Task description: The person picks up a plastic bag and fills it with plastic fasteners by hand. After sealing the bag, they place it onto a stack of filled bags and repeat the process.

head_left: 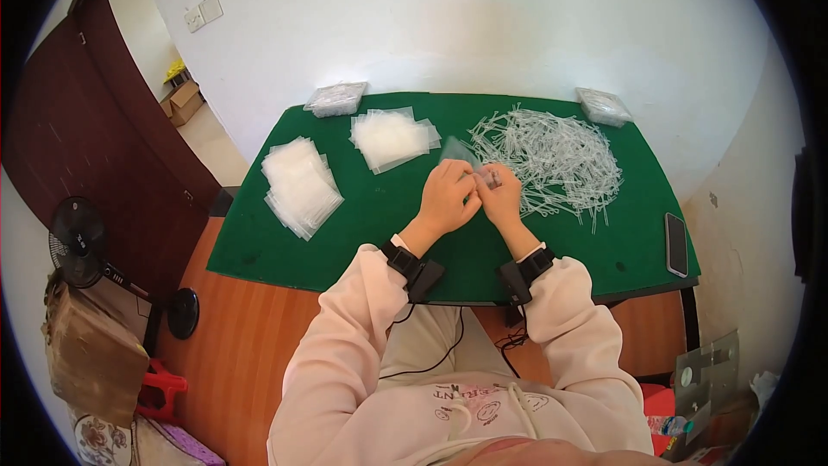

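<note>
My left hand (447,198) and my right hand (502,197) meet above the middle of the green-covered table, fingers closed and thumbs close together. A small clear plastic bag (457,152) sticks out beyond my left fingers. Between the fingers of my right hand are some thin clear plastic pieces (492,178); how many is hidden. Just beyond that hand spreads a big loose heap of thin clear plastic sticks (556,160). To the left lie two fanned stacks of flat translucent bags, one farther back (392,140) and one nearer (300,185).
Filled clear packs stand at the table's back left (336,99) and back right (604,107). A phone (676,244) lies by the right edge of the green tablecloth (259,246). Black wrist devices with cables hang from both my wrists. A black fan (79,231) stands at left.
</note>
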Action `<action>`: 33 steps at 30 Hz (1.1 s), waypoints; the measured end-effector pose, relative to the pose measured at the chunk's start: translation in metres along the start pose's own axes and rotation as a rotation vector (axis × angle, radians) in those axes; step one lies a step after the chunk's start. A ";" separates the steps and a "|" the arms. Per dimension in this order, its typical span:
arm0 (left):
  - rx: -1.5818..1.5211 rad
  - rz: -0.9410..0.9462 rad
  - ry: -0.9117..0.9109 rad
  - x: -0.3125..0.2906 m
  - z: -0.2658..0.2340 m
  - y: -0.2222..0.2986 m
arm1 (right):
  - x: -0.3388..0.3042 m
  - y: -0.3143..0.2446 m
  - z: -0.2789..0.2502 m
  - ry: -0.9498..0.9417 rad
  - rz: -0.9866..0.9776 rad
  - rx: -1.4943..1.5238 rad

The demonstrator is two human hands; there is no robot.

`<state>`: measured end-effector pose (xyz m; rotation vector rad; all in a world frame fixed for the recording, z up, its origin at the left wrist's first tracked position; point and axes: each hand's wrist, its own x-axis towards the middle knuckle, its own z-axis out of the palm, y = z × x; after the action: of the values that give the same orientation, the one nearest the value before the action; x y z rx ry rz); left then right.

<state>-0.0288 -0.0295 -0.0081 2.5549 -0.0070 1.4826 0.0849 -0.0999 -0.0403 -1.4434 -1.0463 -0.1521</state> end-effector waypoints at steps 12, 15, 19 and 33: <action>0.118 0.111 -0.292 0.009 -0.010 0.004 | -0.002 0.013 0.003 -0.129 0.113 0.241; 0.143 0.134 -0.236 0.005 -0.008 -0.002 | -0.003 -0.001 -0.001 -0.174 0.206 0.241; 0.082 0.038 -0.114 0.003 -0.004 -0.009 | 0.000 0.011 0.000 -0.096 0.057 0.242; -0.353 -0.384 -0.131 -0.004 -0.012 -0.019 | 0.037 -0.057 0.008 0.088 0.286 0.846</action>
<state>-0.0392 -0.0097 -0.0086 2.2091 0.1775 1.0641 0.0648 -0.0862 0.0237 -0.7819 -0.6837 0.3928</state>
